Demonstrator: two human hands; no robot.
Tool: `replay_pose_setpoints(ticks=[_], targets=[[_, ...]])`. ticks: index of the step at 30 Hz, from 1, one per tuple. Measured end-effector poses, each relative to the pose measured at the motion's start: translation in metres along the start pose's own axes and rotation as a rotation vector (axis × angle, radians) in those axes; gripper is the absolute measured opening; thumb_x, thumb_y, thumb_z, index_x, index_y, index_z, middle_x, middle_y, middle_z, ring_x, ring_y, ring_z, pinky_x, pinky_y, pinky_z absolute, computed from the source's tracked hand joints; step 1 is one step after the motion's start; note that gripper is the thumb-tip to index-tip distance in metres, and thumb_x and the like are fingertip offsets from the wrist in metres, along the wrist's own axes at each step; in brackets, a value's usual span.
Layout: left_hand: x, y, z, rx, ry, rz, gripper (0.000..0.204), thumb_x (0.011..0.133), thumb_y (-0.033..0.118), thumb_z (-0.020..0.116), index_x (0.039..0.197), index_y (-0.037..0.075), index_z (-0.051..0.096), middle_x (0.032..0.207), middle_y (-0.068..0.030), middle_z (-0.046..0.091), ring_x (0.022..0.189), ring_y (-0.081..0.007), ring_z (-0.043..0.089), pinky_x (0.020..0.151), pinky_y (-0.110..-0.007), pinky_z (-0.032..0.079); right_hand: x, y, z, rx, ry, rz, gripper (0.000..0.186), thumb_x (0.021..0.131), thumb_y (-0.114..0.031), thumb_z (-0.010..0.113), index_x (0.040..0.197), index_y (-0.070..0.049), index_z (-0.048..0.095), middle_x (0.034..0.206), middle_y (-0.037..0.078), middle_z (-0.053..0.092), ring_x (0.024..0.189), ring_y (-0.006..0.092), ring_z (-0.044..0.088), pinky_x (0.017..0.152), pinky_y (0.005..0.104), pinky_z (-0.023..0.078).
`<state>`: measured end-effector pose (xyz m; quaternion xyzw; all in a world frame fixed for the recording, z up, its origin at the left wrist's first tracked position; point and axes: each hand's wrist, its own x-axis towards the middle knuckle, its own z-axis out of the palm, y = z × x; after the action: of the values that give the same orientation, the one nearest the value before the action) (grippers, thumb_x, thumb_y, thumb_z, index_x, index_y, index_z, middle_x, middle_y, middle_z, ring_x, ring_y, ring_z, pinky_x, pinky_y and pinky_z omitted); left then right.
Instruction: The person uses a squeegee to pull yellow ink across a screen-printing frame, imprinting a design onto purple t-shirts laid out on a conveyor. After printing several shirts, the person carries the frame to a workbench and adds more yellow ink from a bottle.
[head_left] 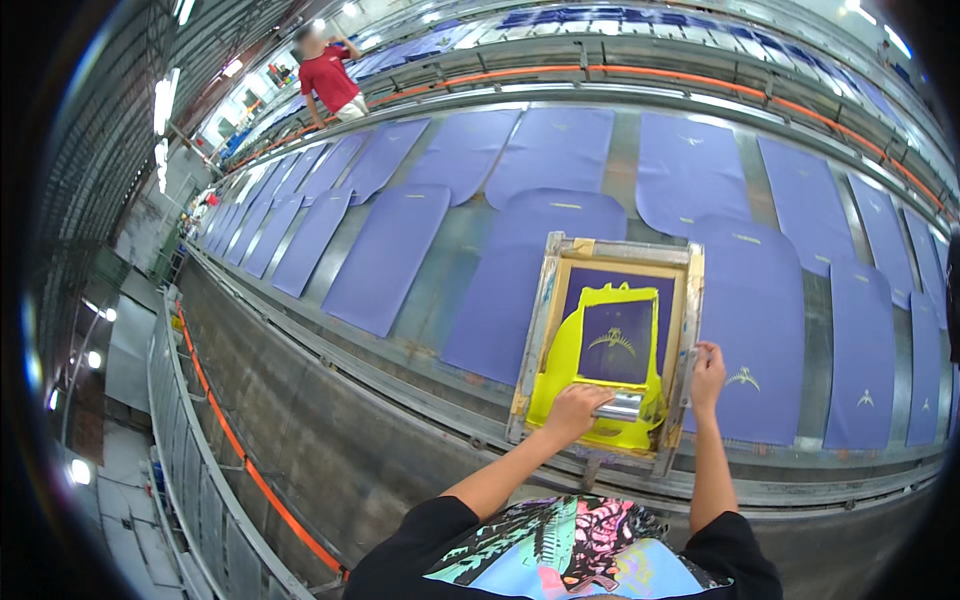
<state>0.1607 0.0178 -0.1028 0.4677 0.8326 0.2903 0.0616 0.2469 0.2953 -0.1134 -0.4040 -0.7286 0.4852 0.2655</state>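
Observation:
A screen printing frame [692, 275] lies flat over a purple fabric panel on the long table in front of me. Bright yellow ink [566, 352] is spread around the screen's window, in which a small winged design [612, 341] shows. My left hand [574, 412] is closed round a squeegee [622, 406] with a silvery metal handle, low in the frame in the ink. My right hand [708, 378] grips the frame's right edge. To its right, a purple panel [755, 320] bears a yellow print of a similar winged design.
Rows of purple fabric panels [390, 260] lie along the metal table [425, 285], running far left and right. Metal rails [400, 390] edge the table. A person in a red shirt [328, 78] stands at the far left. An orange pipe [240, 450] follows the railing left.

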Motion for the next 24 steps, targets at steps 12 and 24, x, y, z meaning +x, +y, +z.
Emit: replay_pose_setpoints(ticks=[12, 24], targets=[[-0.035, -0.072, 0.012, 0.057, -0.05, -0.073, 0.044, 0.077, 0.003, 0.069, 0.117, 0.018, 0.076, 0.12, -0.001, 0.075, 0.114, -0.0212, 0.069, 0.092, -0.04, 0.054, -0.026, 0.052, 0.079, 0.019, 0.106, -0.078, 0.019, 0.103, -0.018, 0.056, 0.104, -0.004, 0.067, 0.067, 0.011, 0.058, 0.061, 0.0186, 0.053, 0.06, 0.0394, 0.042], [-0.032, -0.128, -0.041, 0.049, -0.013, -0.063, 0.04, 0.078, 0.002, 0.068, 0.116, 0.014, 0.076, 0.12, -0.0046, 0.075, 0.11, -0.0261, 0.07, 0.093, -0.041, 0.055, -0.03, 0.004, 0.152, 0.09, 0.093, -0.088, 0.018, 0.104, -0.02, 0.055, 0.107, -0.005, 0.066, 0.069, 0.02, 0.061, 0.062, 0.034, 0.061, 0.061, 0.0459, 0.045]])
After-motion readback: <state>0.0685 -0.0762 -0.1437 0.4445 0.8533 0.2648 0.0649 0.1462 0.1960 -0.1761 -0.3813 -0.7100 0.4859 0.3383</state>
